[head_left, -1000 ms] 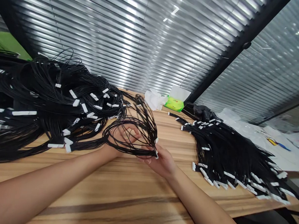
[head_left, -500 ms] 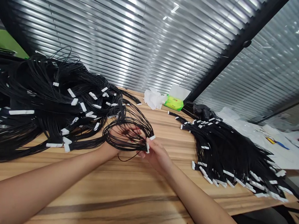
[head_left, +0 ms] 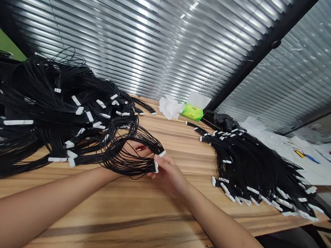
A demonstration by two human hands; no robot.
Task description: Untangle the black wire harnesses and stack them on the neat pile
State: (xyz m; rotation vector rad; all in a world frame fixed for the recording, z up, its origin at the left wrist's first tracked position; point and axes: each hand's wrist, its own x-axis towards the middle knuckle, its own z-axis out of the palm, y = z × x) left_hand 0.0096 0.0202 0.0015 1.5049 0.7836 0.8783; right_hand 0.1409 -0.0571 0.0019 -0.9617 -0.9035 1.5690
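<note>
A looped wire harness (head_left: pixel 126 166) of thin black wires with white connectors at its ends is held above the wooden table. My right hand (head_left: pixel 170 171) pinches its end by the white connectors (head_left: pixel 156 164), thumb on top. Reaching in from the left, my left hand (head_left: pixel 135 149) is inside and behind the loop, its fingers curled around the wires. Strands hide much of that hand, and its fingertips are not clear. Close on the left lies a big heap of similar black harnesses (head_left: pixel 59 104) with white connectors.
A second pile of black harnesses (head_left: pixel 251 164) lies at the right. Crumpled tissue (head_left: pixel 170 106) and a green tissue pack (head_left: pixel 192 111) stand at the back, before metal blinds (head_left: pixel 125 38). A tool with yellow-and-blue handles (head_left: pixel 306 156) rests on a white surface at far right.
Both hands have moved slightly left with the harness. Its loop has opened out and sagged to the left, over the left wrist. The loose wire below it no longer hangs out separately.
</note>
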